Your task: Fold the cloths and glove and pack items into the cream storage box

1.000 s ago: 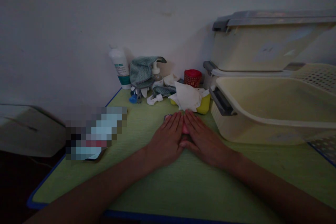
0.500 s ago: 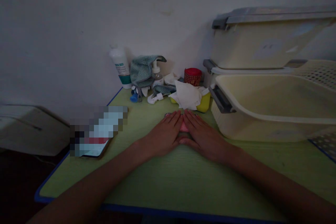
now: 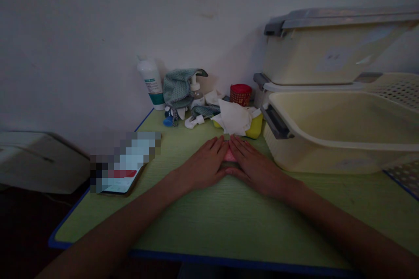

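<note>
Both hands lie flat, palms down, over a pink thing [image 3: 230, 154] on the green tabletop [image 3: 209, 222]; only a small part of it shows between them, so its kind is hidden. My left hand [image 3: 207, 161] covers its left side with outstretched fingers. Over the right side rests my right hand [image 3: 258, 165], its fingers also straight and angled toward the left ones. The thumbs meet, or nearly so, just below the pink patch. Beyond the fingertips sits a yellow tissue pack [image 3: 254, 127] with a white tissue [image 3: 233, 117] sticking out.
A phone [image 3: 127, 165], partly pixelated, lies at the left. At the back stand a white bottle [image 3: 151, 83], a grey-green cloth [image 3: 178, 89] over a pump bottle [image 3: 196, 91], and a red round container [image 3: 241, 94]. Cream bins [image 3: 314, 157] occupy the right.
The hands stay flat over the pink thing, with only a very slight shift of the fingers. The whole view has moved a little; nothing was taken up or let go.
</note>
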Demonstrator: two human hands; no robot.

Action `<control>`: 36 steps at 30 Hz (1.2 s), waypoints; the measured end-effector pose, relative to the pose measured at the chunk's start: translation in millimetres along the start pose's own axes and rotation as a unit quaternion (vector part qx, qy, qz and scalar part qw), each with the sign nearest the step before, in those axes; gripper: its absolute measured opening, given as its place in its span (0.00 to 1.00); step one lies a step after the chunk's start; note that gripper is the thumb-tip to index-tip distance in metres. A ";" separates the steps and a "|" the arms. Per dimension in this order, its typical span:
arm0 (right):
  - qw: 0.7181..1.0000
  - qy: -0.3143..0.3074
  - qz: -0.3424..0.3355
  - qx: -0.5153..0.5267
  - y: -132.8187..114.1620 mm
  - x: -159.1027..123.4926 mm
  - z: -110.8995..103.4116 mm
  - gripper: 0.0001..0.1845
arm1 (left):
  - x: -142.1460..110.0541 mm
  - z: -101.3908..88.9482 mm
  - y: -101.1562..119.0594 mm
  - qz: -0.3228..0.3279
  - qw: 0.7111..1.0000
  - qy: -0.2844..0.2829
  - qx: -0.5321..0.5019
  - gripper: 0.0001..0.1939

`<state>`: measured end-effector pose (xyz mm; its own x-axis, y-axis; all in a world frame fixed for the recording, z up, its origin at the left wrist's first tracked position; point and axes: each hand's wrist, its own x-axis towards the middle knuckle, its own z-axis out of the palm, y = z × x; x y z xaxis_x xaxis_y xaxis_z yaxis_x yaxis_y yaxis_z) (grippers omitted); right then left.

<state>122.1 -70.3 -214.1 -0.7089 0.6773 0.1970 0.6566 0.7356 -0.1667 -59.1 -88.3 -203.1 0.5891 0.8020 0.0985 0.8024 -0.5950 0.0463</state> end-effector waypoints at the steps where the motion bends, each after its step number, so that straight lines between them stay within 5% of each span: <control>1: 1.000 -0.003 -0.004 -0.003 0.6 0.1 -0.7 0.45 | -0.2 0.4 0.0 -0.001 1.000 0.004 -0.005 0.35; 11: 0.999 0.011 -0.030 0.011 6.8 -2.2 -2.4 0.34 | 0.2 8.2 -8.4 -0.006 0.999 0.036 -0.034 0.32; 28: 0.995 0.054 0.071 0.042 -0.1 3.5 -9.2 0.27 | 4.6 2.8 -15.5 -0.019 0.991 0.077 -0.104 0.24; 32: 0.976 0.115 0.110 0.146 1.1 5.2 -12.2 0.23 | 7.5 3.5 -22.9 -0.046 0.970 0.117 -0.210 0.21; 36: 0.930 0.192 0.168 0.263 0.7 7.1 -15.2 0.12 | 11.3 2.6 -30.3 -0.108 0.909 0.165 -0.367 0.12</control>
<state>121.5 -65.1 -198.2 -0.2759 0.8905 0.3618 0.5359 0.4550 -0.7112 -76.5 -61.0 -205.9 0.2674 0.9174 0.2948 0.5441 -0.3962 0.7396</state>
